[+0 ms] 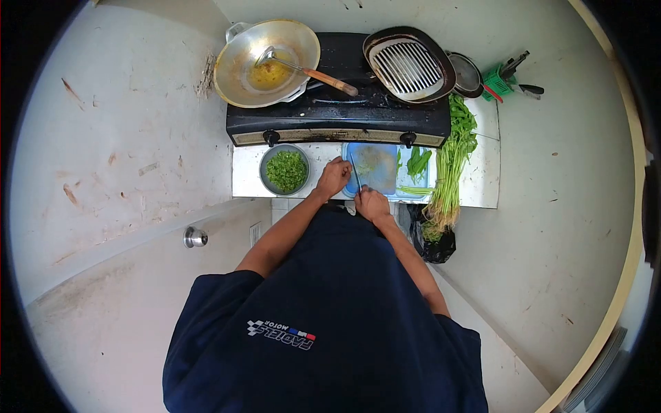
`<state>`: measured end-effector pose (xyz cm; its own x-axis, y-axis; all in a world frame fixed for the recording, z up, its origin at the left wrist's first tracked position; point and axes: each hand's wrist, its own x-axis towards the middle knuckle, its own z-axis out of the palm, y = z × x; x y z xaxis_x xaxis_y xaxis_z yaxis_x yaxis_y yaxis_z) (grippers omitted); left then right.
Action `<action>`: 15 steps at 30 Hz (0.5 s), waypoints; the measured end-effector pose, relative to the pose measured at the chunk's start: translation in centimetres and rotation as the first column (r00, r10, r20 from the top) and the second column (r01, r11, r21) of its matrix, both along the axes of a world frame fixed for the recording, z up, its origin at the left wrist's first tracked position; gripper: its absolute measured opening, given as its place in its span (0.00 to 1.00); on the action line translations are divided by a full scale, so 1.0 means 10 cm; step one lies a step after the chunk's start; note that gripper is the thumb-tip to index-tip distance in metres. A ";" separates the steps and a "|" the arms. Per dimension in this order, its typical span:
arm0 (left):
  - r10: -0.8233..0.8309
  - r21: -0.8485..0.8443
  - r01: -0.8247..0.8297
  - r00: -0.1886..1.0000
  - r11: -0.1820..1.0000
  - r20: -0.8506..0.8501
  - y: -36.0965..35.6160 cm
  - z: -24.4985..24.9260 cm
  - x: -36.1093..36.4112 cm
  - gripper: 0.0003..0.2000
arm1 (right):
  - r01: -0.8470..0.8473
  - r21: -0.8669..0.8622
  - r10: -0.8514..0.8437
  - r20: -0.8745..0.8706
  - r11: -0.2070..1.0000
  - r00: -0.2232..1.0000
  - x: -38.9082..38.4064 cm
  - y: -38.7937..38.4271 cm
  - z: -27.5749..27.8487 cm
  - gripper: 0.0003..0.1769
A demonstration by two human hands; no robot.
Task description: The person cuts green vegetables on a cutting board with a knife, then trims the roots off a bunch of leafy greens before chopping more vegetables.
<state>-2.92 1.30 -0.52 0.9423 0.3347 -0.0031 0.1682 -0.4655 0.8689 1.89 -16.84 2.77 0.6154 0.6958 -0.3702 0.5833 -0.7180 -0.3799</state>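
Observation:
My right hand (372,204) is closed round the handle of a knife (356,172), whose blade points away from me over a worn blue cutting board (382,158). Beside the blade, at the board's left edge, my left hand (334,177) has its fingers curled together; whatever they pinch is too small to make out. Left of it stands a grey bowl (262,172) filled with chopped greens (286,171). Cut green leaves (418,164) and a few stems (416,191) lie at the right, on a pale blue tray (432,172) under the board.
A long bunch of leafy greens with roots (449,165) hangs over the counter edge above a black plastic bag (441,248). Behind is a black stove (337,120) with a wok (234,76), a ladle (330,80) and a grill pan (406,65). A green basket (497,81) holds utensils.

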 end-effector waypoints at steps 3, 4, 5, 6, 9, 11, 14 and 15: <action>0.005 -0.005 -0.005 1.000 1.000 0.016 -0.01 0.00 -0.01 0.06 | 0.007 -0.008 -0.007 -0.006 1.000 1.000 0.01 0.03 0.04 0.20; 0.004 -0.003 -0.004 1.000 1.000 0.015 -0.01 -0.01 -0.01 0.06 | 0.007 -0.005 -0.007 -0.008 1.000 1.000 0.02 0.04 0.06 0.20; 0.003 -0.001 -0.003 1.000 1.000 0.014 -0.01 -0.02 -0.01 0.06 | 0.008 -0.003 -0.008 -0.011 1.000 1.000 0.01 0.05 0.10 0.20; -0.003 0.016 0.002 1.000 1.000 0.009 -0.01 0.02 -0.01 0.06 | 0.005 -0.008 -0.005 -0.014 1.000 1.000 0.01 0.06 0.12 0.20; -0.014 0.051 0.013 1.000 0.999 0.018 -0.02 0.07 -0.02 0.05 | -0.005 -0.022 0.004 -0.022 1.000 1.000 0.00 0.06 0.15 0.20; -0.023 0.059 0.020 0.998 0.998 0.055 -0.01 0.01 -0.02 0.05 | -0.006 -0.024 0.005 -0.022 1.000 1.000 -0.02 0.06 0.11 0.19; -0.017 0.045 0.016 0.999 0.999 0.032 -0.01 -0.06 -0.02 0.06 | -0.003 -0.004 0.003 -0.029 1.000 1.000 0.00 0.09 0.07 0.19; -0.017 0.059 0.016 0.999 0.998 0.028 -0.02 -0.08 -0.01 0.06 | 0.003 -0.003 -0.003 -0.036 1.000 0.999 0.01 0.12 0.07 0.19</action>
<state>-3.06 1.10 -1.29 0.9471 0.3180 0.0425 0.1362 -0.5184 0.8442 2.03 -15.67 3.47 0.6041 0.6926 -0.3942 0.5671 -0.7211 -0.3979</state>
